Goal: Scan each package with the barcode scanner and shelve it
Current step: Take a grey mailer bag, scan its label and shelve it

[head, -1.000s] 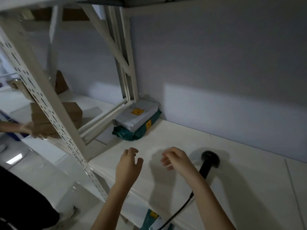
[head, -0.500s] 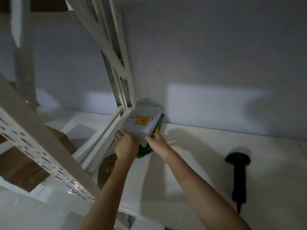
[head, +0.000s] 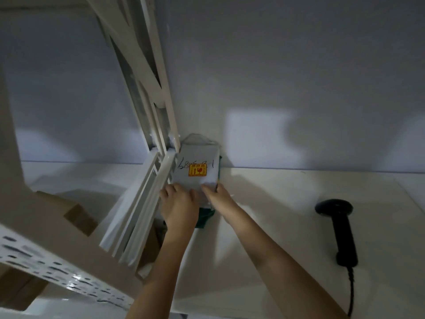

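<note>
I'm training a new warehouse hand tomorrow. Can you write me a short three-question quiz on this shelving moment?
1. True or false: the barcode scanner is in the person's right hand.
2. What lies directly under the white package?
A. a cardboard box
B. a green package
C. the scanner
3. Fill in: the orange sticker is on the ____ package.

Key:
1. False. It lies on the shelf, apart from both hands.
2. B. The green package shows below the left hand.
3. White.
</note>
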The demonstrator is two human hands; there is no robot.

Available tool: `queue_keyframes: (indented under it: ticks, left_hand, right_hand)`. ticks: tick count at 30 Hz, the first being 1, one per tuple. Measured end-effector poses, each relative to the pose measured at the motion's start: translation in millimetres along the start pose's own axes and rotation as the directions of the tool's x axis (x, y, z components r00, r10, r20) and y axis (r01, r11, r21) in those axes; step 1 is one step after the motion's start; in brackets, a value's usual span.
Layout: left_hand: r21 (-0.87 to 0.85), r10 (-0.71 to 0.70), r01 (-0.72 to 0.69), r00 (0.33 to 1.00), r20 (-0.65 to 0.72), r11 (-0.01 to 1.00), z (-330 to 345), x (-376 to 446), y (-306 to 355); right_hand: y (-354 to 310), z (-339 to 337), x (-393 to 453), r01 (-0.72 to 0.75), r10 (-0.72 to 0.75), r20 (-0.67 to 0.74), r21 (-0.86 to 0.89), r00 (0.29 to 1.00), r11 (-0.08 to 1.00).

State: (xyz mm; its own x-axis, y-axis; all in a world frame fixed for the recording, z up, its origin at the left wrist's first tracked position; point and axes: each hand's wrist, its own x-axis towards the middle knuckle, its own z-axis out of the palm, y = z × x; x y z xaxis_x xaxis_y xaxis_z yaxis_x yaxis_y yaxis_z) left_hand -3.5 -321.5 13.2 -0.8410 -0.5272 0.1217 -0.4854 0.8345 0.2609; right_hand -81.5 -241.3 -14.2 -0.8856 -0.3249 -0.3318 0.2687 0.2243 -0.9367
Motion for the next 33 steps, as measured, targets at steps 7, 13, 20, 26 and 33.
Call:
queue_keyframes:
  ticks: [7, 13, 20, 26, 33]
  left_hand:
    - [-0.452, 0.003, 0.025, 0.998, 0.060, 0.892, -7.2, -20.3, 7.3]
    - [-0.514, 0.045, -0.003, 0.997, 0.068, 0.858, -10.8, -18.5, 19.6]
    - [-0.853, 0.109, 0.168, 0.961, 0.252, 0.495, -24.4, -12.5, 51.2]
    - [-0.932, 0.161, 0.206, 0.951, 0.262, 0.299, -11.6, -21.2, 73.0]
    - [-0.919, 0.268, -0.106, 0.964, -0.001, 0.379, -12.0, -29.6, 86.6]
  right_hand:
    - [-1.4, -41.0, -18.7, 0.022, -0.018, -0.137, 0.027, 0.990, 0.999]
    - [-6.0, -90.2, -59.2, 0.170, -0.140, -0.174, 0.171, 0.975, 0.971]
    - [9.0, -139.8, -105.4, 0.301, -0.295, -0.060, 0.251, 0.954, 0.920]
    - [26.2, -158.9, -121.9, 0.291, -0.270, -0.115, 0.252, 0.956, 0.923]
    - [-0.9, -208.8, -114.4, -0.206, 0.252, -0.060, 0.408, 0.966, 0.889]
